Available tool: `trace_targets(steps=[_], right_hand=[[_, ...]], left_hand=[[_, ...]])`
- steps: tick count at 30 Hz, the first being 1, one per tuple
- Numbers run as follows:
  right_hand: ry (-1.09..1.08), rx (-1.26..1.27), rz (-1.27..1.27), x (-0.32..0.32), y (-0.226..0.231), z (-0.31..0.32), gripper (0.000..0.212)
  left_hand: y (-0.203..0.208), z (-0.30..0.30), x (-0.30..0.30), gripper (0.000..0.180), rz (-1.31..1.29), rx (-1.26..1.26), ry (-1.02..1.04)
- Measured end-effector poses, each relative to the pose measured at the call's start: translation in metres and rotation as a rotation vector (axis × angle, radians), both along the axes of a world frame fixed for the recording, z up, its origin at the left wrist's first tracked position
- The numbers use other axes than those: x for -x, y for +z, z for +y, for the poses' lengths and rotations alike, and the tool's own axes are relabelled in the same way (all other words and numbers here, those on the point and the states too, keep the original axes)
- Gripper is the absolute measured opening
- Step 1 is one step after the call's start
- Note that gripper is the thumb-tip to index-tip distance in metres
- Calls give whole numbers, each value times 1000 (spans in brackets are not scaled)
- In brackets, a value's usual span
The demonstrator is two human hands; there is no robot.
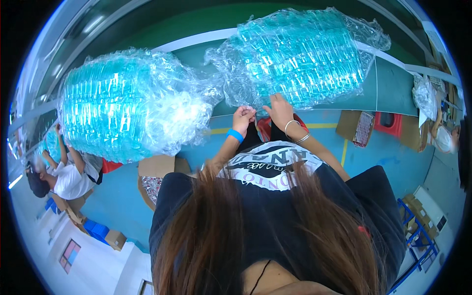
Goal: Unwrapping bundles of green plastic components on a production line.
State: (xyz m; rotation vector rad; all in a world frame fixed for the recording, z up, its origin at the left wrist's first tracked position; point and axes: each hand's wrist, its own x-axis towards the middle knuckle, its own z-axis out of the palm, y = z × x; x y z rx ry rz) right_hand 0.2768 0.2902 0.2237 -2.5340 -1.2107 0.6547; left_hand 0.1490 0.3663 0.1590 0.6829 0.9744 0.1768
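My left hand is at the near edge of the green table, its fingers closed in a pinch. What it pinches is too small to make out; loose clear film lies just beyond it. Close by on the right, my right hand has its thumb apart from the fingers, and the fingertips reach the near edge of a bundle of teal translucent plastic pieces in clear wrap. To the left lies a second wrapped teal bundle, with crumpled clear film bunched at its right end.
Beyond the table's near edge, cardboard boxes with small items stand on the blue floor, one at right and one at left. A red stool is beside the right box. At far left a person works at the same table.
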Motion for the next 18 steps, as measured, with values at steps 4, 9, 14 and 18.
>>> trace_targets(steps=[4,9,14,18], right_hand=[[-4,7,34,-8,0,0,33],[-195,-249,14,-59,11,-2,32],[-75,-174,-446,-144,-5,-19,41],[67,-145,-351,-160,-6,-23,39]], left_hand=[[1,4,3,11,50,-57,-42],[6,11,9,12,60,-22,-98],[1,10,5,11,54,-7,-97],[-3,14,8,12,58,1,-122]])
